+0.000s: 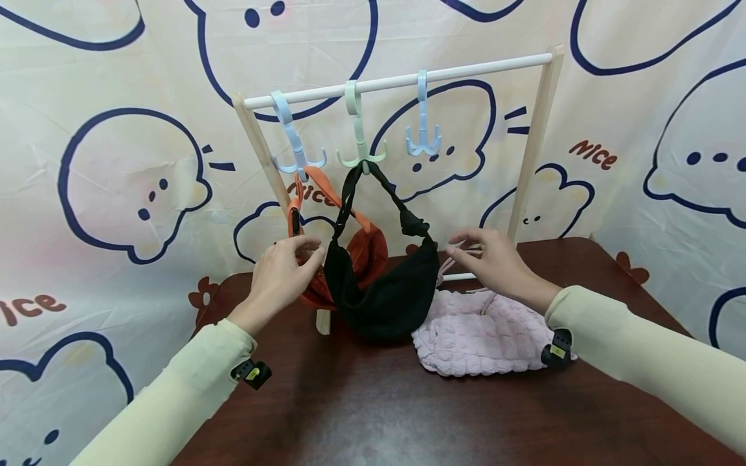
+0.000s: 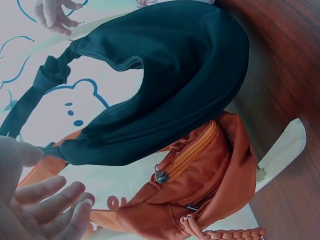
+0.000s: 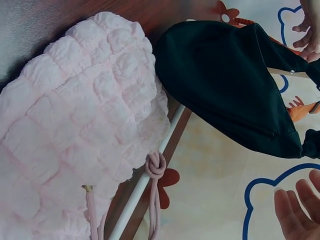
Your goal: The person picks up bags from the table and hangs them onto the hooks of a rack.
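A black shoulder bag (image 1: 387, 304) hangs by its knotted strap from a pale green multi-prong hook (image 1: 358, 120). My left hand (image 1: 284, 268) is beside the bag's left end, fingers loosely spread; in the left wrist view its thumb overlaps the base of the strap. On the other side, my right hand (image 1: 495, 262) is held a little apart from the bag, fingers loosely bent and holding nothing. Behind the black bag and partly hidden by it, an orange bag (image 2: 195, 185) with a zipper hangs from a blue hook (image 1: 293, 139). Below my right hand lies a pink quilted bag (image 1: 480, 336).
The hooks hang on the white bar (image 1: 466, 69) of a rack with wooden side posts (image 1: 533, 142). A second blue hook (image 1: 423, 120) with no bag hangs to the right. The rack stands on a dark brown table (image 1: 373, 414) before a printed cloth backdrop.
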`<state>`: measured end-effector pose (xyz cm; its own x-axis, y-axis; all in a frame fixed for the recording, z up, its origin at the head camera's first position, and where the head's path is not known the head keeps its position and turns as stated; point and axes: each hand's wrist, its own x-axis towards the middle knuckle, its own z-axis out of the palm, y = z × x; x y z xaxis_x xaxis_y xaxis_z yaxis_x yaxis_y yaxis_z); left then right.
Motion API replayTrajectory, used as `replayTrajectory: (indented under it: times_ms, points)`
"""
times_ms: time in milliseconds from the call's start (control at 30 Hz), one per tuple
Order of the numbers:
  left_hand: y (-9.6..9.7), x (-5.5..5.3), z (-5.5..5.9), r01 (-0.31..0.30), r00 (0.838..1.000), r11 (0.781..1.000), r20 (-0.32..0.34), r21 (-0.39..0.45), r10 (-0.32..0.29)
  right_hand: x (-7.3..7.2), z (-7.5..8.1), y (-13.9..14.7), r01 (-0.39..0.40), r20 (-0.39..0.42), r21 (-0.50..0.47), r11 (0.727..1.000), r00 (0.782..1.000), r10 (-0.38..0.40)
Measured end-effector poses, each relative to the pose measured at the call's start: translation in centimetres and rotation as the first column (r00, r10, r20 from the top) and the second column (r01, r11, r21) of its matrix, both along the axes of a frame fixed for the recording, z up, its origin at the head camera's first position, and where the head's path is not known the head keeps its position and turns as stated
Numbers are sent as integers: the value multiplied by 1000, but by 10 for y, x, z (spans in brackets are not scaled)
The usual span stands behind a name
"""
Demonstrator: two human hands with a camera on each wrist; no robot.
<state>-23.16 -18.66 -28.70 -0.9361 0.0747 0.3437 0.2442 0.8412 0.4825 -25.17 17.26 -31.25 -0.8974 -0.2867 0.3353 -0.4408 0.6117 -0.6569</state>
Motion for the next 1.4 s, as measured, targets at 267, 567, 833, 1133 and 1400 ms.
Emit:
replayTrajectory:
  times_ms: [267,567,833,1133,1400]
  points:
    - [-3,2,0,16,1000,1000,-24,-3,-16,4,0,4,-13,18,2,1000,1000,13]
    - [-3,6,-3,20,999,1000,-33,-12,-20,9,-5,8,-13,4,35,999,1000,13]
    - [-4,9,-7,19,999,999,-40,-26,-20,16,-9,10,1,-29,89,996,1000,2]
    - [-1,14,-10,19,999,998,-50,-52,-22,24,-15,12,-18,-53,110,994,998,24]
    - [1,18,-12,25,997,997,-72,-71,-30,30,-19,16,0,-75,155,988,997,12]
